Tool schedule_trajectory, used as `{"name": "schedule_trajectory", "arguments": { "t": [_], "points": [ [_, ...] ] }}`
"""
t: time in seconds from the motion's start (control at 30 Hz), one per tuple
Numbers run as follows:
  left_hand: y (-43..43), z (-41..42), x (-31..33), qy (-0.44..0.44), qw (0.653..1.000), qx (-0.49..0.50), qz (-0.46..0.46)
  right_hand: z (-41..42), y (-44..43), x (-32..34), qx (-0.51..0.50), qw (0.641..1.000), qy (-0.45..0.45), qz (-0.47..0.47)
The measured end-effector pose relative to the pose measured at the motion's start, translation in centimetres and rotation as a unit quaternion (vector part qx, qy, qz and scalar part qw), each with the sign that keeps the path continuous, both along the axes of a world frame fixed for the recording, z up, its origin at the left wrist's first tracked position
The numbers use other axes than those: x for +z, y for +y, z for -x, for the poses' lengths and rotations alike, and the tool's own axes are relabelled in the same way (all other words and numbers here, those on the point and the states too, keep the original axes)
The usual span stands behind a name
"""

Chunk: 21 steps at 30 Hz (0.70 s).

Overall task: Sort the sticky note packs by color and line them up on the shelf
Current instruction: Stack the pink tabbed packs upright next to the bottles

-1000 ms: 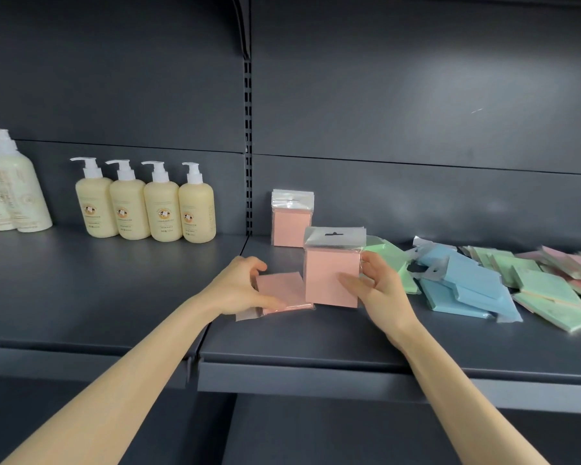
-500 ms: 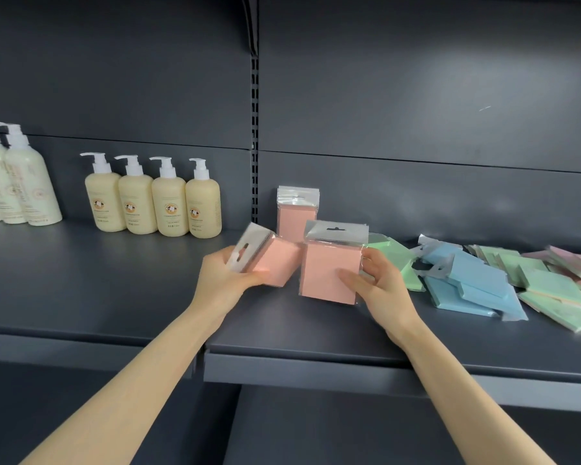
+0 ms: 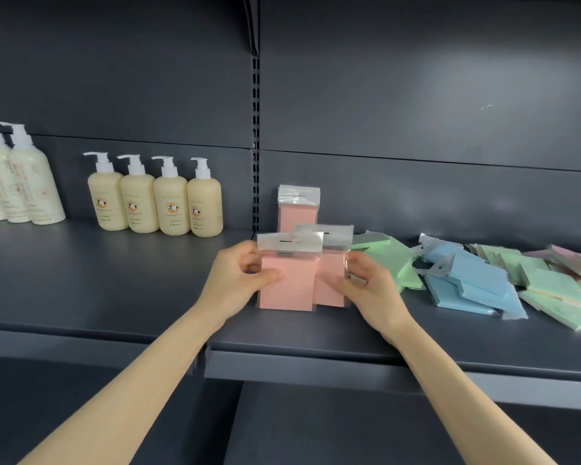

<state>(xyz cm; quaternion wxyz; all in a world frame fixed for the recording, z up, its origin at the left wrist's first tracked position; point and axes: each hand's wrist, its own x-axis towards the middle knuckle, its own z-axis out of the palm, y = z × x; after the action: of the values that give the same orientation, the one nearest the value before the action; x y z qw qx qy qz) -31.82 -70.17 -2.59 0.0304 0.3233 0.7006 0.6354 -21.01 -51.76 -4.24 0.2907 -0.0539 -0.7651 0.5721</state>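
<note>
We are finding no writing we can read. The round emblems and print on the four cream pump bottles, at ten o'clock from the hands, are too small, and those on the paler bottles at nine o'clock are no clearer.

The left hand is gripping the front pink pack by its left edge, thumb lying on the face and fingers curling behind, and is holding it upright over the shelf. The right hand is curling round the right edge of the second pink pack, which is standing just behind the first and partly covered by it. A third pink pack is standing at twelve o'clock against the back panel.

At three o'clock, green packs, blue packs and mixed green and pink packs are lying loose.
</note>
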Motion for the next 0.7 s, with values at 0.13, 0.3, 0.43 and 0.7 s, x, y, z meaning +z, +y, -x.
{"name": "schedule_trajectory", "arguments": {
  "t": [0.13, 0.3, 0.43, 0.7],
  "points": [
    [1.2, -0.3, -0.8, 0.049, 0.997, 0.000, 0.056, 0.1, 0.0, -0.2, 0.064, 0.997, -0.048, -0.016],
    [2.1, -1.3, -1.0, 0.021, 0.994, -0.034, 0.106, 0.0, 0.0, -0.3, 0.105, 0.989, -0.096, -0.051],
    [1.8, -0.7, -1.2, -0.005, 0.976, -0.084, 0.200, 0.5, 0.2, -0.3, 0.130, 0.978, -0.139, -0.081],
    [1.2, 0.0, -1.4, 0.129, 0.947, -0.033, 0.291, 1.5, 0.4, 0.7, 0.032, 0.924, -0.198, -0.327]
  ]
}}
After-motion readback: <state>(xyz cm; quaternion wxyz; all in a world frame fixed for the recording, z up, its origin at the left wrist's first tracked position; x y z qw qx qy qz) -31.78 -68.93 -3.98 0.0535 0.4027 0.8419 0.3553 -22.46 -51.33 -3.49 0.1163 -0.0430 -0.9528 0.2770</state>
